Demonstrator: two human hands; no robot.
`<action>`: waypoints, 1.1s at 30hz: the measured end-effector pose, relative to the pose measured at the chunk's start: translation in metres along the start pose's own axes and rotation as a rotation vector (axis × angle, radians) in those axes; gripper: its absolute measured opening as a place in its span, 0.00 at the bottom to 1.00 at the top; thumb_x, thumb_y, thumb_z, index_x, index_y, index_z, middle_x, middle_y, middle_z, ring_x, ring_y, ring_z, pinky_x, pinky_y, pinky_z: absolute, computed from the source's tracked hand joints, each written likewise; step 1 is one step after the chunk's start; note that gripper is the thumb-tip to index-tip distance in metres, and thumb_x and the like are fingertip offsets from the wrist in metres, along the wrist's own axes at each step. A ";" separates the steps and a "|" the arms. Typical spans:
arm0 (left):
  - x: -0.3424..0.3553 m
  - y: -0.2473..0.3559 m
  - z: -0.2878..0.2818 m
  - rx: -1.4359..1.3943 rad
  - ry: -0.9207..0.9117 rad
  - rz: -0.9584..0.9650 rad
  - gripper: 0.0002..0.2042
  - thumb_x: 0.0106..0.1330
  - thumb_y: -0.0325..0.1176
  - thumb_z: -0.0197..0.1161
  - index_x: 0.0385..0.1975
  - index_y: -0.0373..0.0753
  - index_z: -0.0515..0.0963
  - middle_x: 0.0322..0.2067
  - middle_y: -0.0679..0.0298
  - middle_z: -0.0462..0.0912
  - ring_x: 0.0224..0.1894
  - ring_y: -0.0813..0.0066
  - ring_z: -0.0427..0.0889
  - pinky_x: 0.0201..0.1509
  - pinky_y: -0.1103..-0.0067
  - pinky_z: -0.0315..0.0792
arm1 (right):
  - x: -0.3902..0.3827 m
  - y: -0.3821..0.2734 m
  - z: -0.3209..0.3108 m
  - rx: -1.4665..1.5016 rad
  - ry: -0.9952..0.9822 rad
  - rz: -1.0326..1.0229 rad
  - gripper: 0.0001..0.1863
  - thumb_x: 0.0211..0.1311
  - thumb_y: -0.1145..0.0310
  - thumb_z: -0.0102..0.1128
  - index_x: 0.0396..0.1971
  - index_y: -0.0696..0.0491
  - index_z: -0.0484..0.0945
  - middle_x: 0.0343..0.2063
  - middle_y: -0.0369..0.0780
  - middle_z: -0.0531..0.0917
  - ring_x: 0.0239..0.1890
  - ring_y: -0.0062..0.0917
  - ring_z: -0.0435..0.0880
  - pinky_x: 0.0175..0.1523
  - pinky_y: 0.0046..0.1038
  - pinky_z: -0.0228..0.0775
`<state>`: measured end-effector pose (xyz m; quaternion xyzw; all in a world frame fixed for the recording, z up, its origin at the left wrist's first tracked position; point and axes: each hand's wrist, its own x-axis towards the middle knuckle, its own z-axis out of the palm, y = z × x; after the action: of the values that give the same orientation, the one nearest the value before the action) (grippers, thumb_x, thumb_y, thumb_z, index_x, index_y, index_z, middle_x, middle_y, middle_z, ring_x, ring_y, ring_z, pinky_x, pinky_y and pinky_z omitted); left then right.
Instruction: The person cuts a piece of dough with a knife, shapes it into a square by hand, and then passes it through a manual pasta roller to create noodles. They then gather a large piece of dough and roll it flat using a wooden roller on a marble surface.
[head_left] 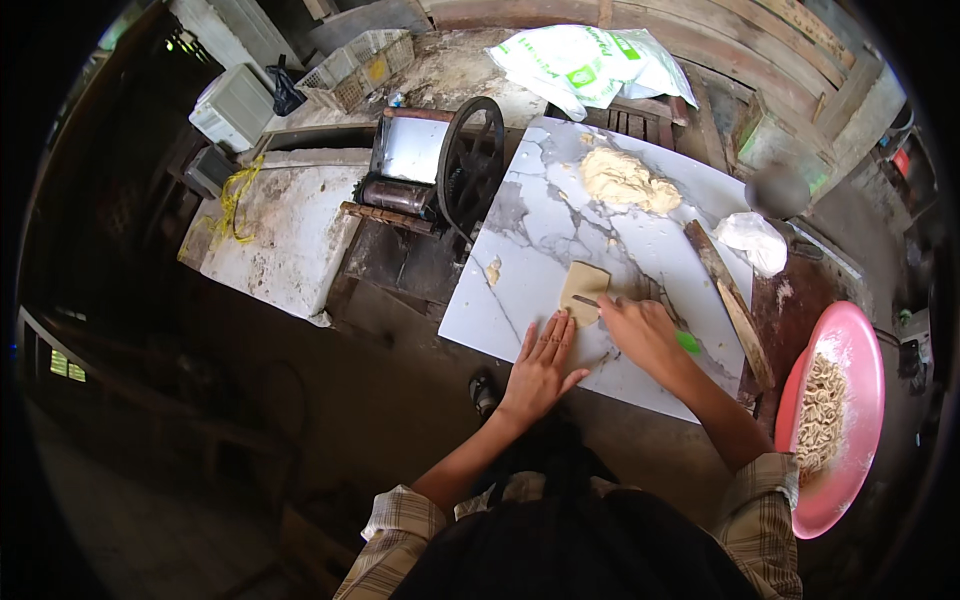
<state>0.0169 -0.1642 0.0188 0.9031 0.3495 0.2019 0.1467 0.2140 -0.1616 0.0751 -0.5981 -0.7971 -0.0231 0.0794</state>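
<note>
On the marble-patterned board [520,215] lies a small flat sheet of dough [584,283], roughly rectangular. My right hand [640,328] is closed round a knife [585,300], whose blade rests across the sheet. Flat beside the near left edge of the dough, my left hand [543,365] has its fingers stretched out, the tips touching it or very close. Farther back on the board sits a large rough lump of dough [625,180], with small scraps around. A bright green piece [688,342] shows beside my right wrist; its kind is unclear.
A hand-cranked roller machine [400,190] with a big black wheel [472,165] stands left of the board. Wooden strips [735,310] line its right edge, near a white bag [752,243]. A pink basin [850,400] holds many twisted dough pieces. Behind lies a white-green sack [585,65].
</note>
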 end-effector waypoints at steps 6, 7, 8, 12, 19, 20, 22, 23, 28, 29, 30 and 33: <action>0.002 -0.005 -0.003 -0.005 0.034 0.009 0.34 0.64 0.50 0.52 0.61 0.29 0.58 0.63 0.52 0.60 0.66 0.63 0.58 0.69 0.62 0.48 | 0.017 -0.011 0.006 -0.055 -0.035 -0.050 0.06 0.52 0.73 0.50 0.30 0.55 0.74 0.17 0.44 0.79 0.19 0.35 0.82 0.24 0.32 0.71; 0.002 -0.006 -0.003 -0.031 0.024 0.003 0.33 0.64 0.49 0.53 0.62 0.30 0.57 0.64 0.53 0.58 0.67 0.63 0.56 0.69 0.61 0.48 | 0.018 -0.012 0.006 -0.054 -0.036 -0.053 0.06 0.52 0.73 0.50 0.30 0.55 0.74 0.17 0.44 0.79 0.19 0.35 0.82 0.24 0.32 0.71; 0.002 -0.006 -0.003 -0.058 0.013 -0.002 0.33 0.64 0.47 0.53 0.63 0.32 0.56 0.65 0.54 0.56 0.67 0.62 0.55 0.68 0.60 0.48 | 0.018 -0.013 0.007 -0.067 -0.030 -0.057 0.05 0.52 0.73 0.50 0.29 0.54 0.74 0.17 0.43 0.79 0.18 0.35 0.82 0.24 0.32 0.71; 0.000 -0.008 -0.004 -0.062 0.008 -0.007 0.32 0.64 0.47 0.53 0.63 0.32 0.56 0.65 0.55 0.57 0.67 0.63 0.56 0.69 0.60 0.47 | 0.020 -0.015 0.010 -0.082 -0.026 -0.056 0.04 0.52 0.73 0.51 0.28 0.54 0.74 0.17 0.43 0.79 0.18 0.34 0.82 0.23 0.32 0.71; -0.001 -0.008 -0.003 -0.097 0.009 -0.005 0.32 0.65 0.46 0.52 0.63 0.33 0.55 0.65 0.55 0.56 0.67 0.63 0.55 0.69 0.59 0.46 | 0.018 -0.012 0.014 -0.096 -0.029 -0.081 0.03 0.51 0.73 0.52 0.27 0.54 0.73 0.16 0.42 0.79 0.18 0.34 0.81 0.23 0.31 0.71; -0.001 -0.008 -0.004 -0.102 0.004 -0.009 0.32 0.65 0.46 0.52 0.63 0.33 0.56 0.65 0.55 0.56 0.67 0.63 0.55 0.69 0.59 0.46 | 0.018 -0.010 0.015 -0.095 -0.027 -0.085 0.03 0.51 0.73 0.52 0.27 0.54 0.73 0.16 0.42 0.79 0.18 0.34 0.81 0.23 0.31 0.71; -0.001 -0.007 -0.004 -0.098 0.002 -0.010 0.32 0.65 0.46 0.52 0.63 0.33 0.56 0.65 0.55 0.56 0.67 0.63 0.55 0.69 0.58 0.46 | 0.019 -0.010 0.013 -0.096 -0.021 -0.089 0.03 0.51 0.73 0.52 0.27 0.54 0.74 0.16 0.42 0.79 0.18 0.34 0.81 0.23 0.31 0.71; -0.001 -0.007 -0.004 -0.094 0.001 -0.011 0.32 0.65 0.46 0.53 0.63 0.33 0.56 0.65 0.55 0.56 0.67 0.63 0.54 0.69 0.58 0.46 | 0.019 -0.012 0.011 -0.090 -0.007 -0.077 0.04 0.52 0.73 0.52 0.28 0.54 0.74 0.17 0.42 0.79 0.18 0.34 0.81 0.23 0.31 0.71; -0.001 -0.007 -0.002 -0.090 0.014 -0.010 0.31 0.65 0.46 0.53 0.63 0.33 0.56 0.65 0.55 0.57 0.67 0.62 0.54 0.68 0.57 0.46 | 0.020 -0.010 0.014 -0.073 0.020 -0.063 0.04 0.52 0.72 0.52 0.28 0.54 0.74 0.17 0.43 0.79 0.18 0.33 0.82 0.23 0.32 0.71; -0.001 -0.007 -0.002 -0.089 0.017 -0.013 0.31 0.65 0.45 0.53 0.63 0.32 0.57 0.64 0.55 0.57 0.67 0.62 0.54 0.68 0.57 0.46 | 0.019 -0.011 0.015 -0.076 0.008 -0.064 0.04 0.52 0.72 0.52 0.28 0.54 0.74 0.18 0.43 0.79 0.19 0.34 0.82 0.23 0.32 0.71; 0.000 -0.006 -0.002 -0.087 0.017 -0.013 0.31 0.65 0.45 0.53 0.63 0.32 0.57 0.64 0.55 0.57 0.67 0.62 0.54 0.68 0.57 0.46 | 0.019 -0.011 0.016 -0.079 -0.003 -0.066 0.04 0.52 0.72 0.52 0.28 0.54 0.74 0.18 0.43 0.80 0.19 0.34 0.82 0.24 0.32 0.71; 0.000 -0.006 -0.003 -0.080 0.015 -0.013 0.31 0.65 0.46 0.53 0.62 0.32 0.57 0.64 0.54 0.57 0.67 0.62 0.54 0.68 0.57 0.46 | 0.018 -0.009 0.019 -0.074 0.009 -0.069 0.04 0.52 0.72 0.52 0.27 0.54 0.74 0.18 0.43 0.80 0.19 0.35 0.82 0.24 0.32 0.71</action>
<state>0.0124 -0.1598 0.0188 0.8927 0.3480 0.2217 0.1814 0.1991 -0.1447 0.0596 -0.5726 -0.8156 -0.0581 0.0602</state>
